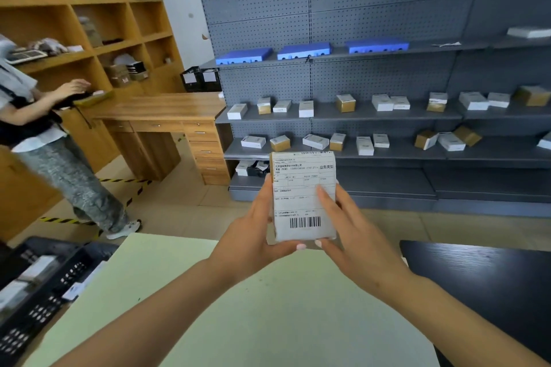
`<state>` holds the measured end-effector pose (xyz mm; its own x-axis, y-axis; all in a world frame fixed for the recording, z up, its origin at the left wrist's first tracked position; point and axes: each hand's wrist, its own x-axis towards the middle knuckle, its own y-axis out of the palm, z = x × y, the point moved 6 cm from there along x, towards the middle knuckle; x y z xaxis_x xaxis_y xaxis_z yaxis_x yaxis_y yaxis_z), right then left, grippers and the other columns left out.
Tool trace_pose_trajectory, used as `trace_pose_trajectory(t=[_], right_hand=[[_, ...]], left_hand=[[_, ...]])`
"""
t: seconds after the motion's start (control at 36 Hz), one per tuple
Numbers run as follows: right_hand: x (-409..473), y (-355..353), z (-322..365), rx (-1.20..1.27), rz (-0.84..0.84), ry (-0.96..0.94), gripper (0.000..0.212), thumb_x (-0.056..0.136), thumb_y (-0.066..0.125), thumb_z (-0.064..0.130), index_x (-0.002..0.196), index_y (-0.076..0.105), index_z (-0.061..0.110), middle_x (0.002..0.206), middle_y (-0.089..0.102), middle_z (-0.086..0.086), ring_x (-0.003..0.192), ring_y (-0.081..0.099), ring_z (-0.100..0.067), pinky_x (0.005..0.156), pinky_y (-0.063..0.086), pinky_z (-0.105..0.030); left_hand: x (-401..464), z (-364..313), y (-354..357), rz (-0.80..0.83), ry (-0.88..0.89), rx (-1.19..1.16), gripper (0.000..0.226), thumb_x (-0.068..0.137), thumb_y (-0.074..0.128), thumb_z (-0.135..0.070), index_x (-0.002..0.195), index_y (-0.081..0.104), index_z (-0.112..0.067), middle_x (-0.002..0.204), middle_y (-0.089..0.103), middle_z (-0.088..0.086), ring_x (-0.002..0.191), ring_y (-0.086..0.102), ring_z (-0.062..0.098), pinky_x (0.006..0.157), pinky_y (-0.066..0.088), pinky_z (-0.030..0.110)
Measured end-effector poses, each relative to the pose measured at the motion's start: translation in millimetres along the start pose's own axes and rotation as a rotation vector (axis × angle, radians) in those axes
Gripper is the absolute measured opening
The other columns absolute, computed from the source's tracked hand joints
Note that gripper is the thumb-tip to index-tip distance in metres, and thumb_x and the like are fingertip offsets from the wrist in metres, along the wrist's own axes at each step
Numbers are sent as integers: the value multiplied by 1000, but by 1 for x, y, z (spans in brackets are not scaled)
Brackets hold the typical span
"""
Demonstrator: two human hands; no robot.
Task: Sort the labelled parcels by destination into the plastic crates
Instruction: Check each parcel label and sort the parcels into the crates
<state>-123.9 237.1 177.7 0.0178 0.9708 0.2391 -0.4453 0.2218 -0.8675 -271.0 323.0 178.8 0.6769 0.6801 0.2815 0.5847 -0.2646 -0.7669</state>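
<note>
You hold the parcel (pixel 304 197) upright above the pale green table (pixel 238 301), your left hand (pixel 253 235) curled round its left edge and your right hand (pixel 351 232) pinching its right side, thumb across the label. Beyond the grip stand grey pegboard shelves (pixel 387 113) strewn with small boxes (pixel 346 103), and further left another person (pixel 44 128) leans at a wooden desk (pixel 161 110). Below and left of your grip sits a black plastic crate (pixel 44 283) holding white-labelled parcels
</note>
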Motion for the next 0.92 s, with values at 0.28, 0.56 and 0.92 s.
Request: trace_pose_trajectory(t=[0.28,0.56,0.92], right_hand=[[16,22,28,38,46,-58,87,99,49,28,127,-29,54,157,-21,17,137,27,-8,91,43,-16],[31,50,84,74,137,-148,86,98,52,30,132,-24,53,157,-17,21,139,18,-1,89,38,-11],[33,134,242,125,224,-411,89,94,55,21,141,-17,48,159,-11,17,137,19,-5,98,38,-21]], left_hand=[[-24,29,-18,-76,-99,39,122,71,82,-45,151,-10,-39,149,36,-24,118,55,9,92,53,40],[-76,58,-60,-141,-190,144,121,73,77,-49,151,-15,-37,156,23,-20,120,50,5,90,52,34],[-232,119,-156,-310,-412,202,117,71,79,-50,147,-10,-48,157,21,-21,135,31,-1,95,35,8]])
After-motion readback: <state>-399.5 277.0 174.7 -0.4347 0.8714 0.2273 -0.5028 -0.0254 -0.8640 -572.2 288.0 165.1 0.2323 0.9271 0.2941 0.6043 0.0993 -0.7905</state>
